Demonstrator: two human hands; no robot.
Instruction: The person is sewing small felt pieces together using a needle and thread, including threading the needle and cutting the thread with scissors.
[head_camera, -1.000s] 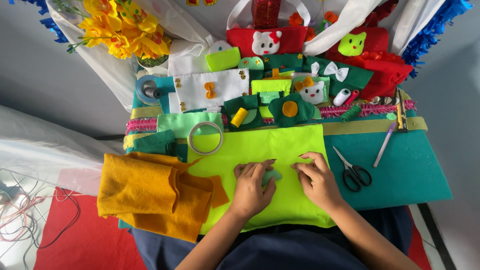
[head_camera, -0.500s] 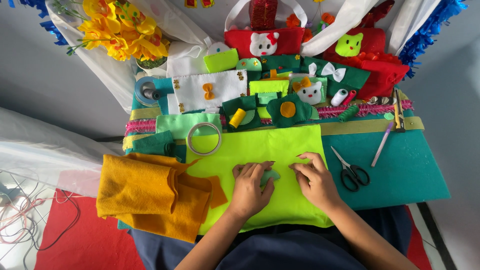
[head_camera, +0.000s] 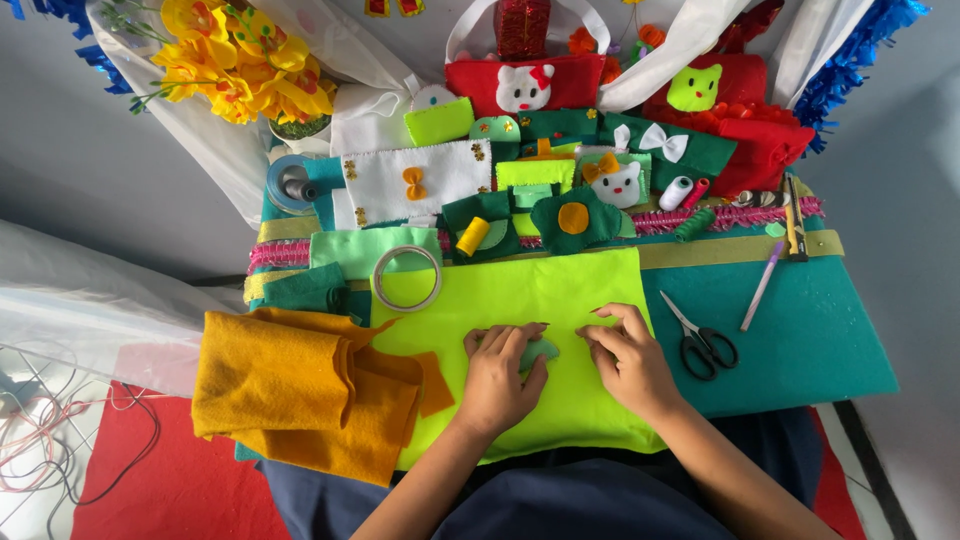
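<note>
The teal felt mat (head_camera: 830, 330) covered the work surface, and on it lay the lime-green felt sheet (head_camera: 520, 300), flat and in the same place as in the frames from half a second and one second earlier. Just left of the sheet, and overlapping its lower left edge, sat the folded stack of mustard-yellow felt (head_camera: 300, 390), likewise unmoved. The left hand (head_camera: 500, 375) rested palm down on the lime sheet with its fingers bent over a small grey-green felt piece (head_camera: 543, 351), which showed only partly at the fingertips near the middle of the sheet; the hand pressed on the piece, though whether it was pinched could not be told. The right hand (head_camera: 628, 358) lay just beside it, fingers curled onto the lime sheet and close to the small piece, the two hands near one another but not touching. Compared with the earlier frames, both hands kept almost the same posture and position, with only slight shifts of the fingers. The black-handled scissors (head_camera: 702, 342) lay closed on the teal mat to the right of the right hand, the clear tape roll (head_camera: 406, 278) at the sheet's upper left corner, and the purple pen (head_camera: 763, 285) further right, all unchanged.
</note>
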